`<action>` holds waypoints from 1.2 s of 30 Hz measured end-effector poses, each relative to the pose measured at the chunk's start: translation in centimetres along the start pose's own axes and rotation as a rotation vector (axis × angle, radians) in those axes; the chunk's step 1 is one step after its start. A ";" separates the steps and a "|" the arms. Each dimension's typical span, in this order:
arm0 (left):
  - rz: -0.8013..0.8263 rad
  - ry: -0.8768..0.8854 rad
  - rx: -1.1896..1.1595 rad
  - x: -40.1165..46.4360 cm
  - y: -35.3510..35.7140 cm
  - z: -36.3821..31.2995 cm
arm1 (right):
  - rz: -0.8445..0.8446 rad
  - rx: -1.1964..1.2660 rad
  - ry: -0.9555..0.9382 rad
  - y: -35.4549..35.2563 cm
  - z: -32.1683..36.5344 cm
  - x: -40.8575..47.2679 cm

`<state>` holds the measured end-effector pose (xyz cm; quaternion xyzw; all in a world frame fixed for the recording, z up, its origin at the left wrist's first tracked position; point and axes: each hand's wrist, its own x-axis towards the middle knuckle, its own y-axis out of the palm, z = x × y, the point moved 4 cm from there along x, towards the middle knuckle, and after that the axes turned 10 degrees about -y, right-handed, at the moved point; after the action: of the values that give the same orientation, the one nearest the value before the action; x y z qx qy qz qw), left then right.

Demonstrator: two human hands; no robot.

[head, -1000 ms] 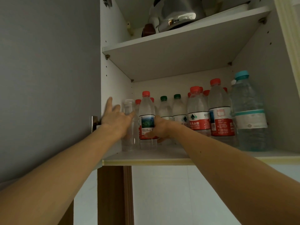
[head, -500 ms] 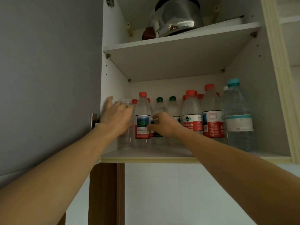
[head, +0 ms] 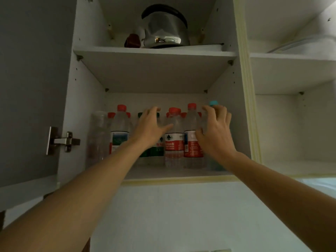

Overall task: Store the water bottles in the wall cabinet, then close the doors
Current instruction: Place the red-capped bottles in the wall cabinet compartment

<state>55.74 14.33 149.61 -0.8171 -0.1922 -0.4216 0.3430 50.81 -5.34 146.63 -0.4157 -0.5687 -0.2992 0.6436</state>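
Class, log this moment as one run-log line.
left hand: on green-capped bottles | right hand: against blue-capped bottle | cabinet door: open

Red-capped bottles (head: pixel 174 142): at least seven caps visible, back row partly hidden. Green-capped bottles (head: pixel 145 153): two, mostly behind hand. Blue-capped bottle (head: pixel 213 103): one. Clear uncapped bottle (head: pixel 98 135): one. Kettle (head: pixel 164 29): one. Hands: two. Hinge (head: pixel 61 140): one.
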 end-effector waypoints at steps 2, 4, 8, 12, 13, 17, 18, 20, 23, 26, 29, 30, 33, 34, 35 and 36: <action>0.080 -0.050 -0.088 -0.1 1.9 -0.4 | 0.038 -0.051 0.000 -0.3 -0.8 -1.0; 0.166 -0.087 -0.181 -0.4 3.6 -0.3 | 0.034 -0.075 0.018 -0.6 -1.6 -1.8; 0.207 -0.126 -0.276 -0.8 5.7 0.2 | 0.094 0.045 0.228 -0.4 -4.0 -3.0; 0.251 -0.196 -0.288 -1.0 6.7 1.0 | 0.158 0.229 0.420 0.3 -5.8 -3.8; 0.284 -0.205 -0.290 -1.2 6.8 1.1 | 0.164 0.239 0.441 0.4 -6.1 -3.9; 0.347 -0.216 -0.300 -1.4 7.1 1.5 | 0.186 0.275 0.458 0.4 -6.3 -4.0; 0.351 -0.221 -0.297 -1.3 6.9 1.6 | 0.200 0.297 0.453 0.3 -6.2 -4.0; 0.352 -0.227 -0.276 -1.1 6.5 1.5 | 0.230 0.345 0.436 0.4 -5.6 -3.8; 0.331 -0.212 -0.203 -1.3 5.4 1.7 | 0.265 0.424 0.412 0.9 -4.6 -3.5; 0.296 -0.159 -0.103 -1.6 4.0 2.6 | 0.306 0.474 0.392 1.9 -3.2 -3.0; 0.248 -0.105 0.034 -1.8 2.5 3.8 | 0.349 0.511 0.358 3.4 -1.6 -2.5; 0.238 -0.104 0.075 -1.9 2.0 4.3 | 0.363 0.521 0.344 4.0 -1.1 -2.3; 0.177 -0.125 0.227 -2.2 0.9 5.6 | 0.395 0.535 0.314 5.7 0.2 -1.8; 0.142 -0.120 0.309 -2.3 0.6 6.0 | 0.408 0.541 0.304 6.4 0.6 -1.6; 0.097 -0.106 0.399 -2.3 0.3 6.5 | 0.424 0.545 0.298 6.9 0.9 -1.4; 0.049 -0.085 0.477 -2.2 0.1 6.9 | 0.440 0.551 0.297 7.5 1.2 -1.2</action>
<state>58.34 19.22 144.94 -0.7344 -0.2808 -0.3211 0.5279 56.43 -0.89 144.01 -0.2912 -0.4253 -0.0467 0.8556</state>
